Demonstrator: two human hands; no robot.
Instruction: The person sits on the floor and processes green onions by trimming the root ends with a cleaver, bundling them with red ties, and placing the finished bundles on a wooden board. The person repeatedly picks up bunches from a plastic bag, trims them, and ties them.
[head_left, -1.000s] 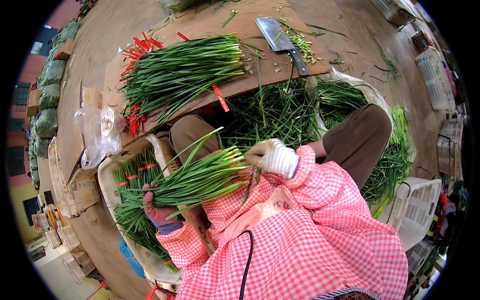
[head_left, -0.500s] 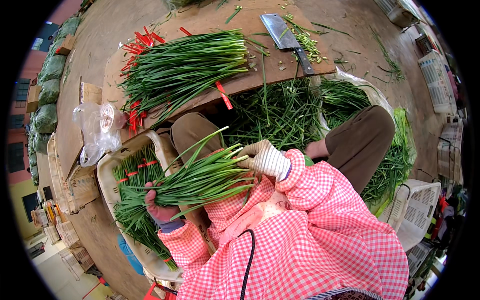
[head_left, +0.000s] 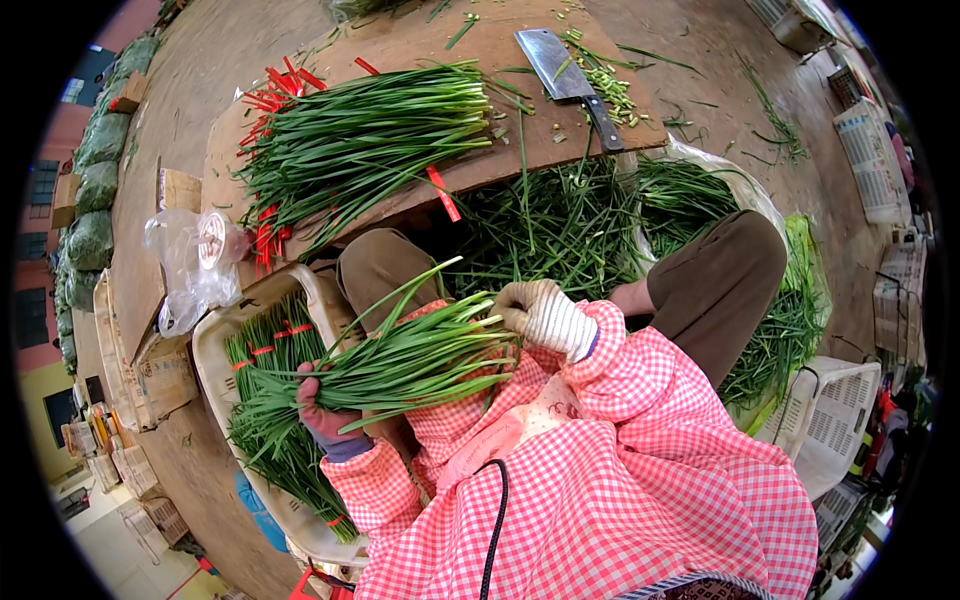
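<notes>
L hand (head_left: pixel 325 412) (pinkish glove): closed round leafy end of loose bunch (head_left: pixel 420 362), over inner side of L crate (head_left: pixel 212 352).
R hand (head_left: pixel 545 312) (pale glove, white cuff): fingers curled in, touching pale stem ends; pinching a stalk or not, can't tell.
Bunch in hand: green, long-leaved, approx. level, betw. both hands above lap, pale ends to R.
Sleeves (head_left: pixel 370 485): pink-&-white check, both arms.
Trousers (head_left: pixel 728 265): brown, knees spread wide.
L crate: off-white plastic, just beside L knee; holding tied bunches (head_left: pixel 300 475) w/ red bands.
Tabletop (head_left: pixel 545 125): brown wood, past knees.
Big pile (head_left: pixel 370 130): L half of tabletop, pale ends twd R edge; red ties (head_left: pixel 285 92) at leafy end; red strip (head_left: pixel 443 193) at nr edge.
Cleaver (head_left: pixel 570 85): flat, nr R edge, handle twd nr R corner; cut stem bits (head_left: pixel 614 97) just beside.
Clear bag (head_left: pixel 185 300) + white roll (head_left: pixel 212 240): by nr L corner of tabletop.
Loose greens (head_left: pixel 560 225): heaped below nr edge; more in plastic sack (head_left: pixel 755 190) off nr R corner.
R crate (head_left: pixel 835 410): white, slotted, well R of lap.
</notes>
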